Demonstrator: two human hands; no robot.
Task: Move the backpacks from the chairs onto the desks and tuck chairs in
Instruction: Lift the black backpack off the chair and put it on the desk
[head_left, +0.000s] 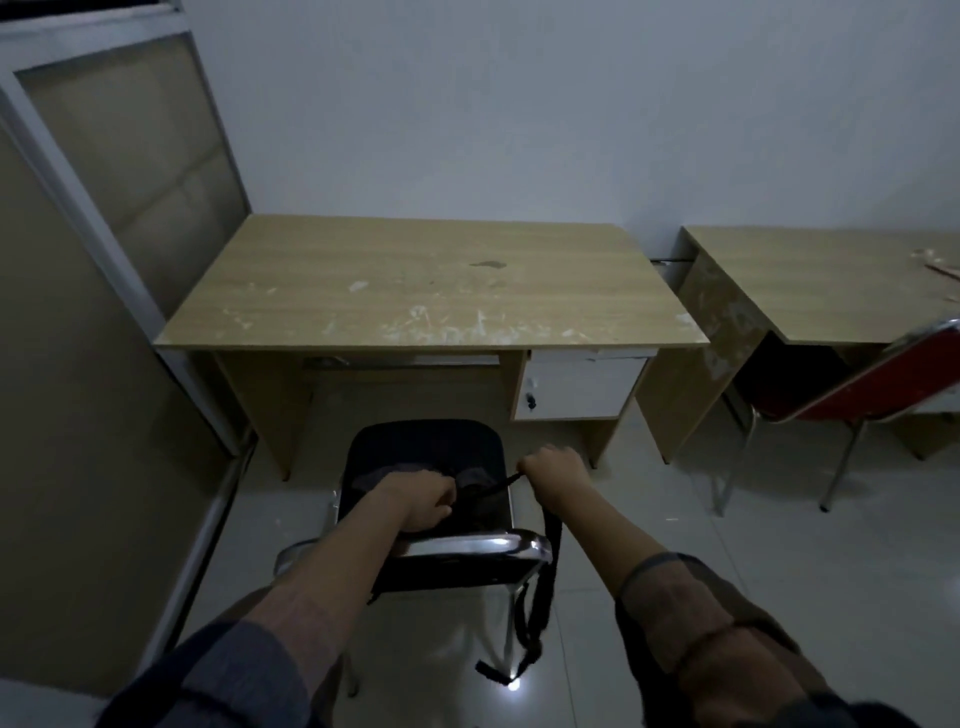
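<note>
A black backpack (426, 452) rests on the seat of a black chair (467, 551) with a chrome back rail, standing in front of a light wooden desk (431, 280). My left hand (421, 501) is closed on the top of the backpack. My right hand (553, 475) grips a black strap (550, 571) that runs from the bag and hangs down over the chair's right side toward the floor. The dim light hides the backpack's details.
A second wooden desk (810, 280) stands to the right with a red chair (852, 395) on chrome legs pushed partly under it. The near desk has a white drawer unit (576, 384). A framed panel partition (130, 171) lines the left side. Pale floor tiles surround the chair.
</note>
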